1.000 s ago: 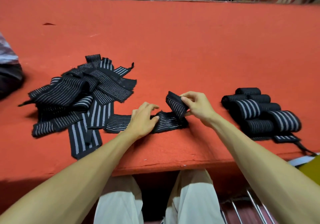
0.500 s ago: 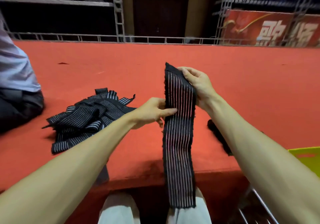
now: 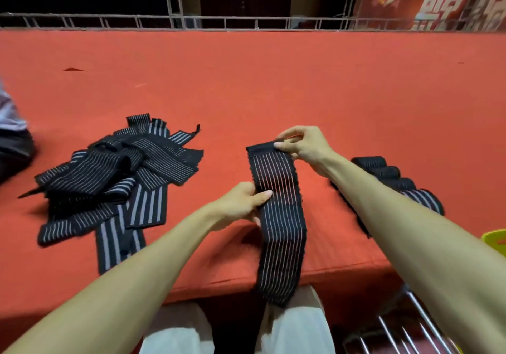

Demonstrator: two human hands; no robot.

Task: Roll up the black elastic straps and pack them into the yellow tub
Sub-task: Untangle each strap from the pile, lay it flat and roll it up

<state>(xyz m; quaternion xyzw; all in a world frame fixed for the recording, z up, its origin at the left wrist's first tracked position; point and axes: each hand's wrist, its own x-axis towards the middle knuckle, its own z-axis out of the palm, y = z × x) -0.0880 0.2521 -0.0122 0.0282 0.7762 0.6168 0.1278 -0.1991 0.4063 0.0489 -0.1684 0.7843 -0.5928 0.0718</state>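
right hand [image 3: 304, 145] is up at the top end of the black striped elastic strap [image 3: 279, 216], fingertips and thumb pinching the plain black hem, while the left hand [image 3: 241, 203] grips the strap's left edge a little way down, thumb laid across the front. between those two grips the strap is drawn flat and straight, and its lower end hangs past the front edge of the red carpeted platform [image 3: 273, 79] toward the lap. my read: it is held taut like this so the top end can be tucked over and a tight roll started. off to the left, a loose heap of unrolled straps [image 3: 115, 178] lies on the carpet, within the left hand's reach. to the right, partly behind the right forearm, a row of finished rolls [image 3: 388, 175] sits on the carpet on the tub's side, likely staged there for easy loading. and the yellow tub [image 3: 495, 240]? only a corner pokes in at the right edge. its inside is out of view, so i cannot tell whether anything is packed in it; every roll in sight is on the carpet.
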